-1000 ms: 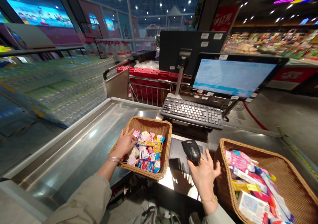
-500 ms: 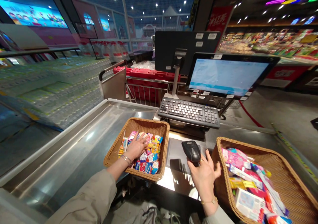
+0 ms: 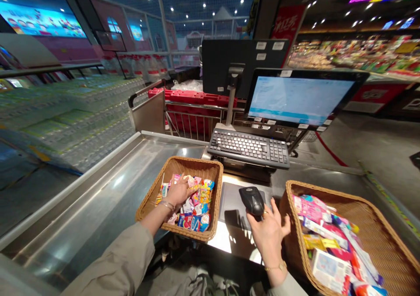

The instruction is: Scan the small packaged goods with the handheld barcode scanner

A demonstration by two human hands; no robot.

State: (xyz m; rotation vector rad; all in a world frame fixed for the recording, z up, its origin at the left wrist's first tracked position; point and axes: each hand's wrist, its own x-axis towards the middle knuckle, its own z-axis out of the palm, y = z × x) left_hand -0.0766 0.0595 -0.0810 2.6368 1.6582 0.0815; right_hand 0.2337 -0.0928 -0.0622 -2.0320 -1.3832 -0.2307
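Note:
My left hand (image 3: 179,193) is down inside the left wicker basket (image 3: 157,189), fingers curled round one of the small colourful candy packets (image 3: 197,204) that fill it. My right hand (image 3: 267,230) grips the black handheld barcode scanner (image 3: 252,200) above the dark scan pad (image 3: 231,200), with the outer fingers spread. The scanner head points away from me toward the keyboard.
A second wicker basket (image 3: 377,226) at the right holds several packets and boxes. A keyboard (image 3: 249,147) and a lit touchscreen (image 3: 302,99) stand behind the pad. The steel counter (image 3: 108,200) runs off to the left. A red shopping cart (image 3: 193,108) is beyond.
My left hand moved from the basket's left rim into the packets and closed on one. The right hand stays on the scanner.

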